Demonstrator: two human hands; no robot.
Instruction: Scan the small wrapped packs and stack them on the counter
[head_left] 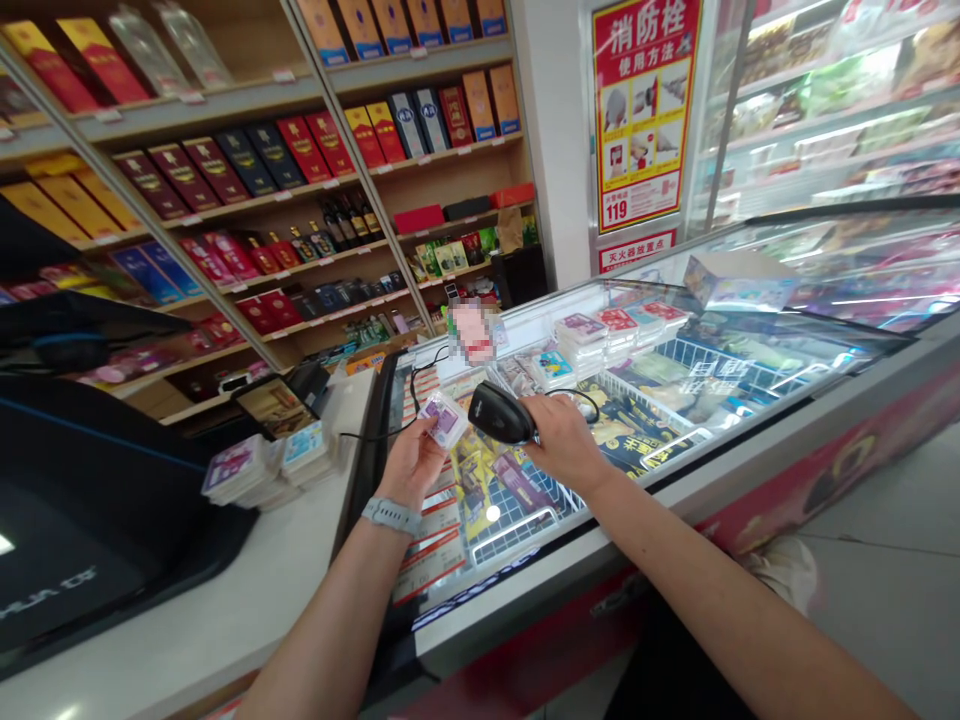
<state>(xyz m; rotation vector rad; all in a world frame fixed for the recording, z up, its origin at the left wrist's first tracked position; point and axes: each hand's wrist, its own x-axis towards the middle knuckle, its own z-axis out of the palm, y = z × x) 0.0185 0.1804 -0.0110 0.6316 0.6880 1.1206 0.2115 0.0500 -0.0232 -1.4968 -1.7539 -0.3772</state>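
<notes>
Purple packet (446, 419) pinched in left hand (410, 462) — barcode scanner (500, 412) clenched in right hand (564, 440), nose just beside packet, above chest freezer (675, 490).

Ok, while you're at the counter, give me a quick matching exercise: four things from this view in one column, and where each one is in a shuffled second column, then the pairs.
Things:
1. Black handheld barcode scanner
2. Small purple-and-white packet
3. Grey wristband
4. Red fire-hydrant instruction poster

Places:
A. Pinched in the left hand
B. On the white pillar
C. Around the left wrist
D. Gripped in the right hand

Pairs: 1-D, 2-A, 3-C, 4-B
</notes>
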